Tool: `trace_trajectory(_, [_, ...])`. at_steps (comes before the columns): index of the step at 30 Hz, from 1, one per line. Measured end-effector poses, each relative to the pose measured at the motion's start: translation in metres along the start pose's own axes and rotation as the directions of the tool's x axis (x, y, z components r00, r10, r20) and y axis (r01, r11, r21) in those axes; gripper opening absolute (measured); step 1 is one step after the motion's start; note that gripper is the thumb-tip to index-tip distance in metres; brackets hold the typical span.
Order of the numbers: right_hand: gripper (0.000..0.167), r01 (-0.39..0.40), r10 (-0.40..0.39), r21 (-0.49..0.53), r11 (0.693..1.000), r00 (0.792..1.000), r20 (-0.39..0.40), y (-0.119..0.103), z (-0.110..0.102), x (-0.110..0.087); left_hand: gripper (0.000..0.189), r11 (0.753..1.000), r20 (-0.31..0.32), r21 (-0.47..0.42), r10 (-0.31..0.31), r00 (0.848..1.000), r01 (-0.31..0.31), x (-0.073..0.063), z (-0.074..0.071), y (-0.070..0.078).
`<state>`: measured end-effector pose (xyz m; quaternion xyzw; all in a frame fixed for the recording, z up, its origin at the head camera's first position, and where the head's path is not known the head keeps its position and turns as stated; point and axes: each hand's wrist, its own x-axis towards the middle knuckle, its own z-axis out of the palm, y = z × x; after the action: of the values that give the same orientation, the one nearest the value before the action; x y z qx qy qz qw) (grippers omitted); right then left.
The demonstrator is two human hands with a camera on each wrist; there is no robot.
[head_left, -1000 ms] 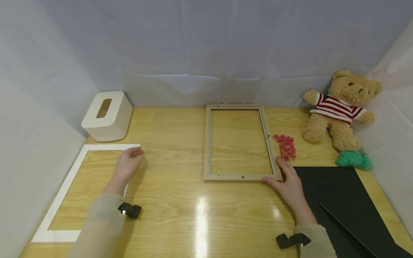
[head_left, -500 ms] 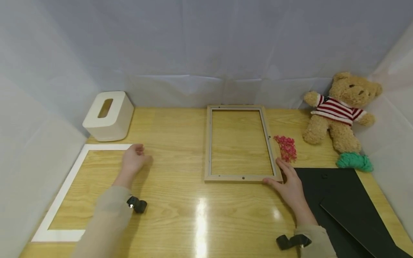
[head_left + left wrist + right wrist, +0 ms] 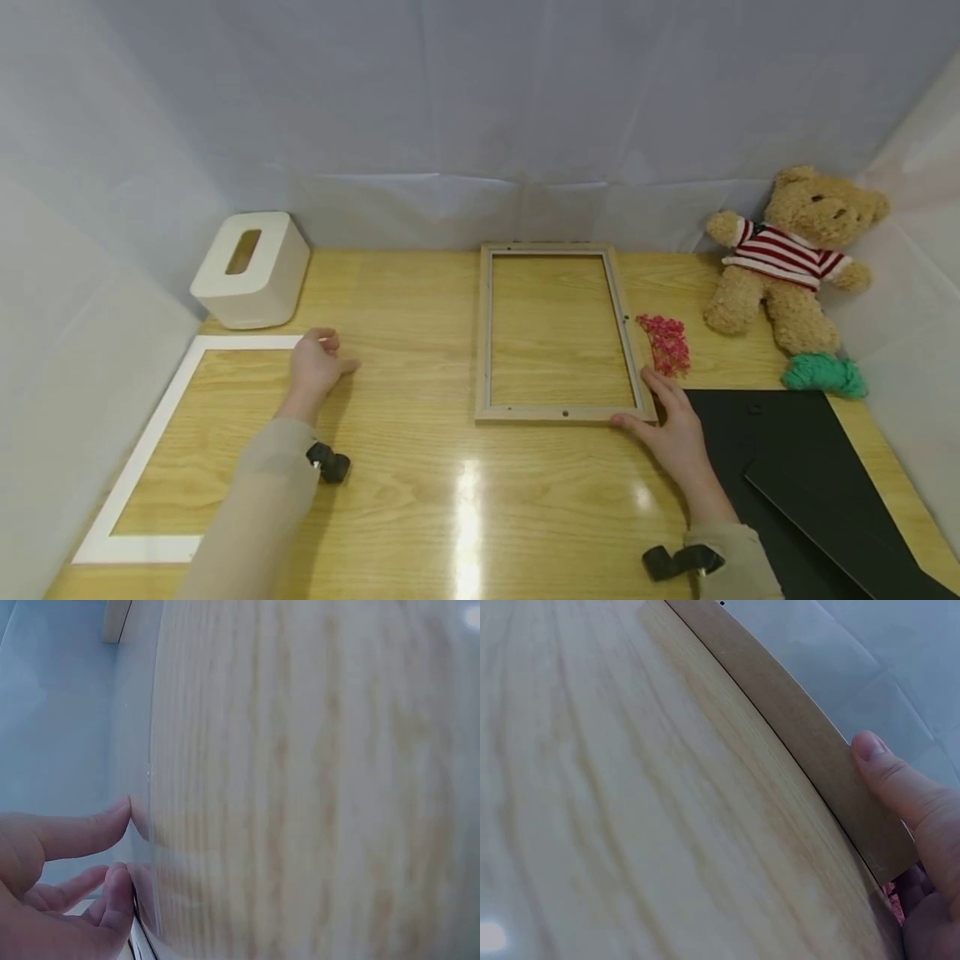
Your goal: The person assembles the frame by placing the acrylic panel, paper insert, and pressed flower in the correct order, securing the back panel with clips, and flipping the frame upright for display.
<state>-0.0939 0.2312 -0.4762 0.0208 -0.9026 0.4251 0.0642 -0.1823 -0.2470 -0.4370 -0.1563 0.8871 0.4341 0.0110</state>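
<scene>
Head cam high, facing forward and down over the surface [image 3: 405,492]. Wrist cams low and close, skimming along it. Head and right wrist share the wooden frame [image 3: 810,742]; head and left wrist, the left fingers [image 3: 118,898].

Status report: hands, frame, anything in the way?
Right hand holds frame corner. Left hand at white mat corner. Frame lies flat. Possible obstacle: flowers beside it.

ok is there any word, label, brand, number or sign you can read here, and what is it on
None: no text can be read in any view.
Striped shirt on the teddy bear: the dark patch is too small to make out.
Wooden frame, white mat: no lettering shows.
</scene>
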Motion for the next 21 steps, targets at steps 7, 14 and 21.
trace_trajectory(7, [0.082, -0.007, 0.007, 0.009, 1.000, 1.000, 0.005, -0.0036, -0.0009, -0.0005, 0.061, 1.000, 0.000, 0.020, -0.005, 1.000, 0.005, -0.0021, -0.0003, 0.0030])
trace_trajectory(14, [0.082, -0.009, 0.009, 0.012, 1.000, 1.000, 0.003, -0.0038, -0.0014, 0.0003, 0.063, 1.000, 0.012, 0.014, -0.008, 1.000, 0.008, -0.0032, 0.0025, 0.0067])
trace_trajectory(21, [0.084, -0.007, 0.007, 0.013, 1.000, 1.000, 0.008, 0.0007, -0.0005, 0.0008, 0.064, 1.000, 0.026, -0.021, -0.021, 0.999, 0.021, -0.0062, 0.0036, 0.0093])
